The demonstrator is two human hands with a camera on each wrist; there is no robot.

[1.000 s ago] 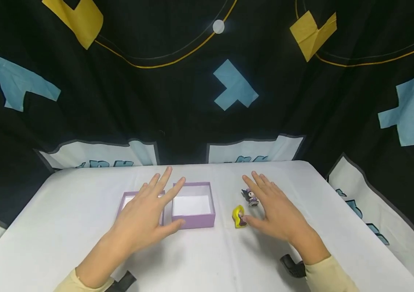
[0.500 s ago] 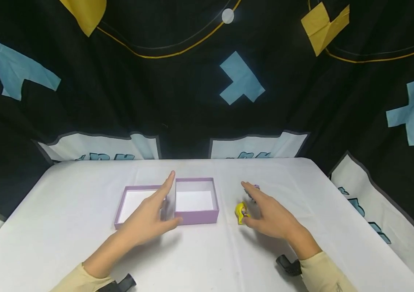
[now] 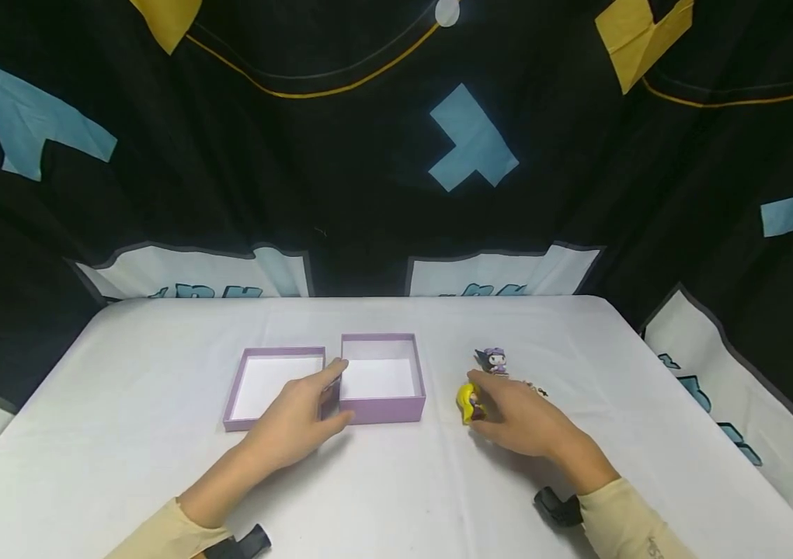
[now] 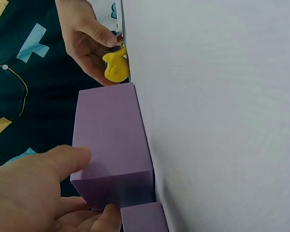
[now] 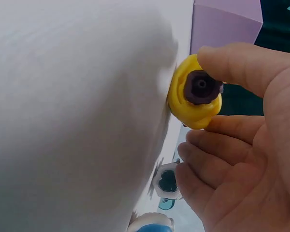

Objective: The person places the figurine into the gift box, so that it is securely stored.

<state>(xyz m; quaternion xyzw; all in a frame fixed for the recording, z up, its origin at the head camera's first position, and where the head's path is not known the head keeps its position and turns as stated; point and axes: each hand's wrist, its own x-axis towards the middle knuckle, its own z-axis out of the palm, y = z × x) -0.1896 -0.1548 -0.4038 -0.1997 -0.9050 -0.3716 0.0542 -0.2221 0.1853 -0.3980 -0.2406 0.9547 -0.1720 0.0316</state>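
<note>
In the head view, my left hand (image 3: 291, 423) is at the left wall of an open-topped purple box (image 3: 382, 410). The left wrist view shows the thumb against the box's front and the fingers curling round its left side. My right hand (image 3: 525, 411) pinches a small yellow-haired figurine (image 3: 466, 397) between thumb and index finger. Seen from below in the right wrist view, the figurine (image 5: 181, 96) has a dark hollow base and remains at the white cloth.
A shallow purple tray or lid (image 3: 238, 425) lies left of the box. Beyond my right hand stands a figurine with a dark hood (image 3: 492, 359). Part of another small thing (image 3: 538, 390) shows behind the knuckles. A black patterned curtain (image 3: 368, 194) hangs behind the table.
Both hands have come down from hovering with spread fingers. My left hand has moved to the box's left side; my right thumb and index finger have closed on the yellow-haired figurine.
</note>
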